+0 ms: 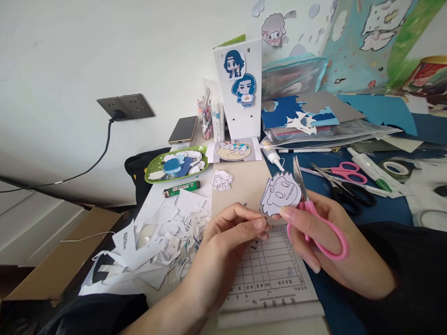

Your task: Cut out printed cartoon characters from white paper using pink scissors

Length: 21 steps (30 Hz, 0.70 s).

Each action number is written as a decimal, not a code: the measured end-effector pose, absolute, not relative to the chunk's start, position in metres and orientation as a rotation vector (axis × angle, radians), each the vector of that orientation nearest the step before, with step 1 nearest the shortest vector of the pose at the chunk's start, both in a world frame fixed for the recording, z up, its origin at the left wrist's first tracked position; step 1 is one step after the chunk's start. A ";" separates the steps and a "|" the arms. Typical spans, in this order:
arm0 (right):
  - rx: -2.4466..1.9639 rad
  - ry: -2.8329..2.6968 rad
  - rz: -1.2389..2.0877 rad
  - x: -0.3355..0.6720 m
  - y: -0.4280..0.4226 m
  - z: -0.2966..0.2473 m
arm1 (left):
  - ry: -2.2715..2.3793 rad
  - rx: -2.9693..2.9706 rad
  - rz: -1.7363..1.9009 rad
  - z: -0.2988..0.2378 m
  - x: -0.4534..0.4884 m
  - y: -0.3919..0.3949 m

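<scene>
My right hand (335,242) grips small pink-handled scissors (316,218), blades pointing up, and its thumb presses a cut-out cartoon figure (281,193) against them. My left hand (233,232) sits just left of the cut-out with fingers curled together, fingertips near its lower edge; whether it pinches the paper I cannot tell. Both hands hover over a printed grid sheet (268,270).
A heap of white paper scraps (157,242) lies left. Behind are a green lighter (181,188), a green tray of cut-outs (176,165), another small cut-out (221,180), glue bottle (274,158), pink scissors (345,171), black scissors (344,190), tape roll (396,167), phone (183,129), cardboard box (66,251).
</scene>
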State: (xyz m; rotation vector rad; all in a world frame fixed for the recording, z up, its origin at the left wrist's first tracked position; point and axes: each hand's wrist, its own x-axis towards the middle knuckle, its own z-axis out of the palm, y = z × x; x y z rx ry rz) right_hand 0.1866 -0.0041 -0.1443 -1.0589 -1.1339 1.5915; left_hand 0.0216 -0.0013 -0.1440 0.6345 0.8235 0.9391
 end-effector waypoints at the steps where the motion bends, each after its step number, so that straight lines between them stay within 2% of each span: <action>1: -1.056 -1.134 1.588 0.187 -0.004 -0.144 | 0.821 0.652 0.936 -0.144 0.021 -0.001; 5: -1.043 -1.112 1.596 0.187 -0.002 -0.144 | 0.912 0.902 0.921 -0.140 0.017 -0.001; 12: -0.974 -1.111 1.601 0.188 -0.001 -0.145 | 1.233 1.846 0.825 -0.130 0.008 -0.005; 16: -1.032 -1.248 1.603 0.191 -0.001 -0.147 | 1.165 1.688 0.991 -0.129 0.010 -0.004; 21: -1.109 -1.354 1.590 0.189 -0.001 -0.146 | 1.029 1.319 0.913 -0.126 0.013 0.003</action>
